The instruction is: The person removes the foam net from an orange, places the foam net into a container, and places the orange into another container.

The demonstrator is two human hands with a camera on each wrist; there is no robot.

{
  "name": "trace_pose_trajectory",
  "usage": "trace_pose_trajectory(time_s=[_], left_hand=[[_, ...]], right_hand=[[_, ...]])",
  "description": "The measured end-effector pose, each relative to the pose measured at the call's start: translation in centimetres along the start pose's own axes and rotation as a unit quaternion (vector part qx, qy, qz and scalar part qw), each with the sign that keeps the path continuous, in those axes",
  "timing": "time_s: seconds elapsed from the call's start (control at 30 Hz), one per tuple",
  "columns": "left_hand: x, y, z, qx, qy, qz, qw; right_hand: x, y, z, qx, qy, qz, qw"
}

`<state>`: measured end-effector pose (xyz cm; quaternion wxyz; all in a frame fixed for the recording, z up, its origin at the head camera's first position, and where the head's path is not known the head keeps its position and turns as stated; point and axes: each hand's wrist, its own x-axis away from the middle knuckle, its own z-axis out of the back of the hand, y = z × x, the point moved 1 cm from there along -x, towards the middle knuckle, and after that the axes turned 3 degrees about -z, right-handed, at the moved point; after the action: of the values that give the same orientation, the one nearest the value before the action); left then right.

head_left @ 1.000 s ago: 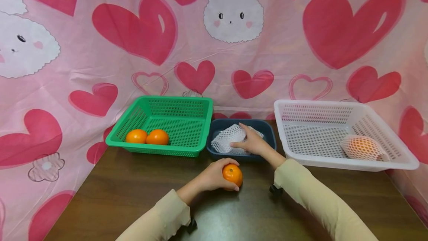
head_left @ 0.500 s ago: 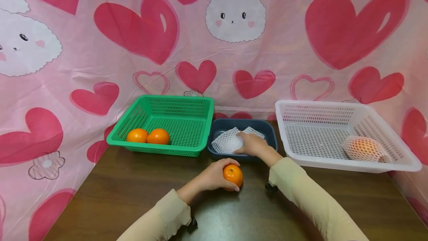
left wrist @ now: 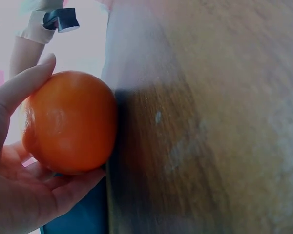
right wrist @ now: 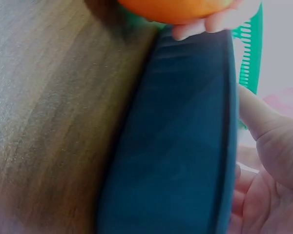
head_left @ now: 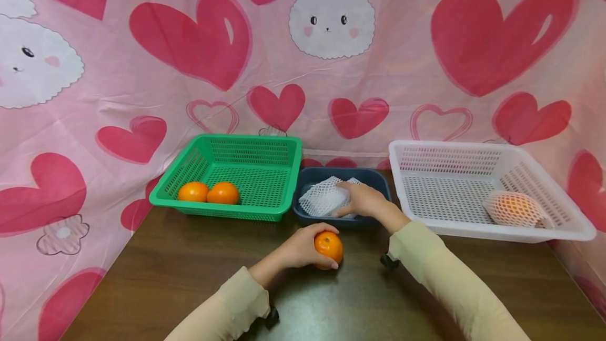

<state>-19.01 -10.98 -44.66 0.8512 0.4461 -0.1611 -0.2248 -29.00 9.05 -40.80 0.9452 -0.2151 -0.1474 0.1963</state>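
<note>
On the table in the head view, my left hand grips an orange, thumb on the near side and fingers round the far side. The left wrist view shows this orange resting between thumb and fingers. My right hand reaches into a dark blue tub and holds the near end of a white foam net sleeve. A further piece of white netting lies behind that hand, partly covered. In the right wrist view, the wall of the tub hides the fingertips of the right hand.
A green basket with two oranges stands left of the tub. To the right, a white basket contains an orange in a foam net. A pink heart-patterned cloth hangs behind the brown table.
The right hand's thumb and fingers have drawn closer together over the foam net sleeve, and the hand has shifted slightly right. The left hand and its orange stay in place.
</note>
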Motion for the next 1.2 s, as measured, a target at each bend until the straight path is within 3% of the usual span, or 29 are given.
trace_pose_trajectory(time_s=[0.33,0.67,1.03,1.2], left_hand=[[0.8,0.4,0.7,-0.004,0.025,-0.010,0.9996],[2.3,1.7,2.7,-0.005,0.041,-0.014,0.9991],[4.5,3.8,5.5,-0.024,0.055,-0.020,0.9980],[5.5,4.8,7.0,-0.034,0.067,-0.028,0.9968]], right_hand=[[0.6,0.3,0.8,-0.051,-0.029,0.034,0.998],[1.2,0.0,1.2,-0.099,-0.038,0.081,0.991],[1.3,-1.1,1.3,-0.172,-0.036,0.118,0.977],[0.9,-2.0,0.5,-0.228,-0.034,0.126,0.965]])
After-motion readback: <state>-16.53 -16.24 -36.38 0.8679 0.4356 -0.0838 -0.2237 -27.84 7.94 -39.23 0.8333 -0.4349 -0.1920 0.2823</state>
